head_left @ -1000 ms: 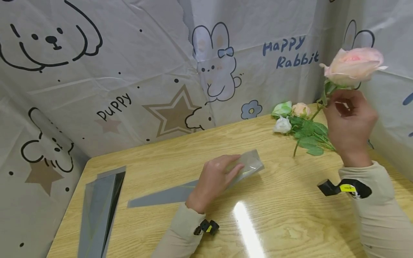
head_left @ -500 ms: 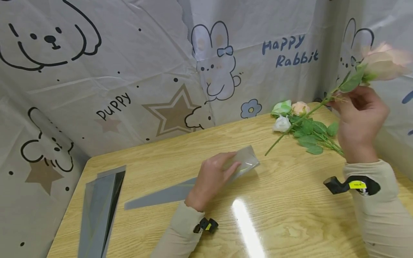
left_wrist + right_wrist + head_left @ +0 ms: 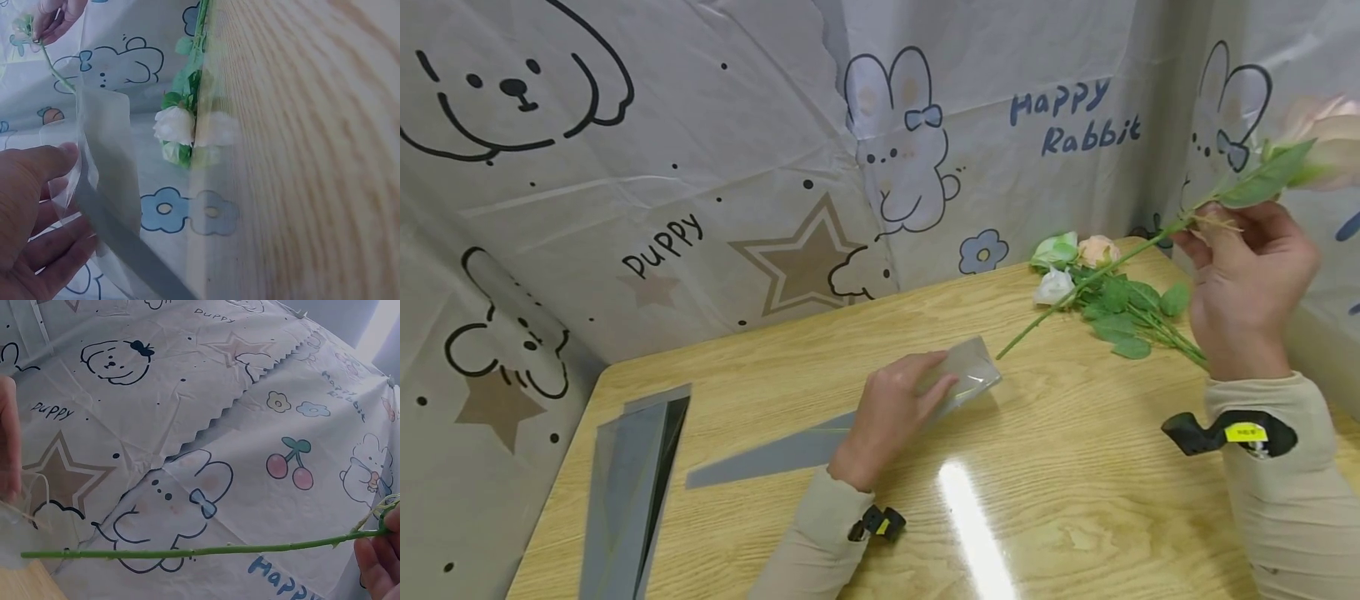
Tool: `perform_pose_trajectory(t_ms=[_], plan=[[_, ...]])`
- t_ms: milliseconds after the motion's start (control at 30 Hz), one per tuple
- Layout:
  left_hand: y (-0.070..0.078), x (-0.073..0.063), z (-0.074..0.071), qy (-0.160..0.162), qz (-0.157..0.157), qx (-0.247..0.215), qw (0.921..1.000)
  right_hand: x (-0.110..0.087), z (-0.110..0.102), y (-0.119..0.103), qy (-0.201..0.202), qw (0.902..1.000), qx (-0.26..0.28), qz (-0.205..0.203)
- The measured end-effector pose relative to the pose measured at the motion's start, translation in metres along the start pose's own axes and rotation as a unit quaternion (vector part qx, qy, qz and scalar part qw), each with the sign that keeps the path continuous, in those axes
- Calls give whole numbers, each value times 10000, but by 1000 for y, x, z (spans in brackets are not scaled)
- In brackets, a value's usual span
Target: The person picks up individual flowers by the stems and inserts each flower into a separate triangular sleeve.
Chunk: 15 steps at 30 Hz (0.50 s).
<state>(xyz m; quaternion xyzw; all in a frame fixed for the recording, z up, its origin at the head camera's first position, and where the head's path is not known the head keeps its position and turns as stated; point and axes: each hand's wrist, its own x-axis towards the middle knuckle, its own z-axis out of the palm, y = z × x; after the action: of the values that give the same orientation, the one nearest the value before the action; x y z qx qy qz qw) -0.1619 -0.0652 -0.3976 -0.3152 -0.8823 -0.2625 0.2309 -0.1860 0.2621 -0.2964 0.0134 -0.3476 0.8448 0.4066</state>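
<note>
Held wrapper (image 3: 797, 452), one: grey, long, tapering to the left, its clear mouth facing right; landmark for the entries below.

Left hand (image 3: 889, 417), one: on the wrapper near its mouth, pinching the film between thumb and fingers.

Right hand (image 3: 1255, 287), one: above and to the right of the wrapper, well apart from the left hand, clasping a stem between thumb and fingers.

Pink rose (image 3: 1266, 177), one: in the right hand, bloom partly cut off by the frame; its green stem (image 3: 200, 551) slants down to the wrapper's mouth, tip just beside it. Whether they touch cannot be told.

Lying flowers, three blooms: one greenish (image 3: 1055, 250), one peach (image 3: 1099, 252), one white (image 3: 1054, 287); behind and right of the wrapper, with leaves and bundled stems.

Wrapper stack (image 3: 632, 492), one: left of the held wrapper, well apart; several layers, number not legible.

Table (image 3: 1045, 500), one: wooden. Back edge behind the wrapper, along a printed cloth (image 3: 760, 108); left edge beyond the stack. Wood surface spans the gap from wrapper to stack, a band towards the back edge, and a broader area front right, bearing one streak of reflected light.
</note>
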Motion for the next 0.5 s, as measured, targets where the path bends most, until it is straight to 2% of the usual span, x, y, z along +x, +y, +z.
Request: perform_pose_trajectory(t_ms=[133,300,500], plan=[[1,0,-1,38,1,-54,10000,-2,1,4,8,9990,171,418],[1,1,-1,159,86,-60,9998,-6,1,10,18,9970,107,772],[2,1,-2,252,128,-43,9996,-16,1,18,-271,9928,15,1165]])
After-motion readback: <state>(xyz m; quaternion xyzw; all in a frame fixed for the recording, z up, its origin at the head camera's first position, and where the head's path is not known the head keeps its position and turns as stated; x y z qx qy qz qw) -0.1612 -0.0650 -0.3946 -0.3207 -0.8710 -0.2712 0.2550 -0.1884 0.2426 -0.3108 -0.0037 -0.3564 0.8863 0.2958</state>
